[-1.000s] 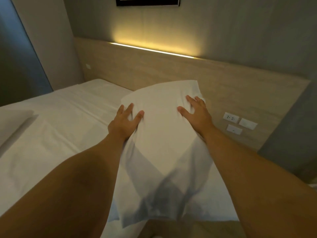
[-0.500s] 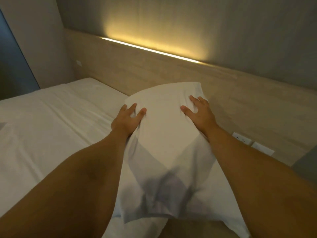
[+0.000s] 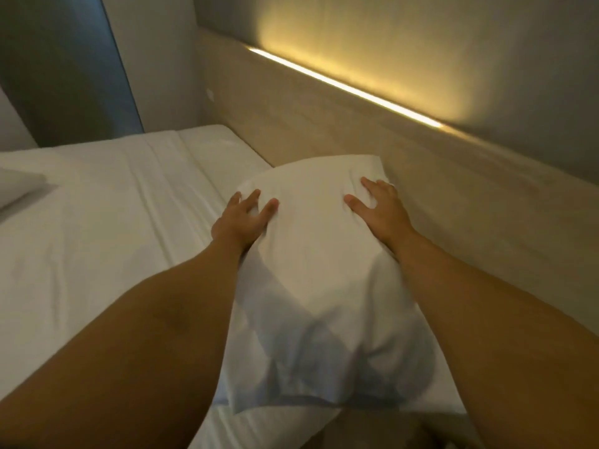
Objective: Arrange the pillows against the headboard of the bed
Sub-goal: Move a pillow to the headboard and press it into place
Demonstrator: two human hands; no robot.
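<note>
While I hold one white pillow (image 3: 324, 254) out over the near corner of the bed (image 3: 97, 238), it is not yet set down. My left hand (image 3: 241, 218) grips its left edge, thumb on top and fingers wrapped round the side into the fabric. My right hand (image 3: 377, 205) lies on the upper right part, fingers spread and pressing into the cover; whether any fingers curl behind the edge I cannot tell. The pillow's far end lies close to the wooden headboard (image 3: 324, 124), and its right side runs just beside the panel; whether it touches I cannot tell. Its near end hangs loose past the mattress edge.

Finding: the placement of this pillow is in progress, not complete. It points lengthwise away from me rather than lying along the headboard, so I judge it needs lowering and squaring against the panel. At the far left edge a second white item (image 3: 16, 186) lies on the sheet, possibly another pillow, well apart from the headboard. If so, it remains to be placed.
</note>
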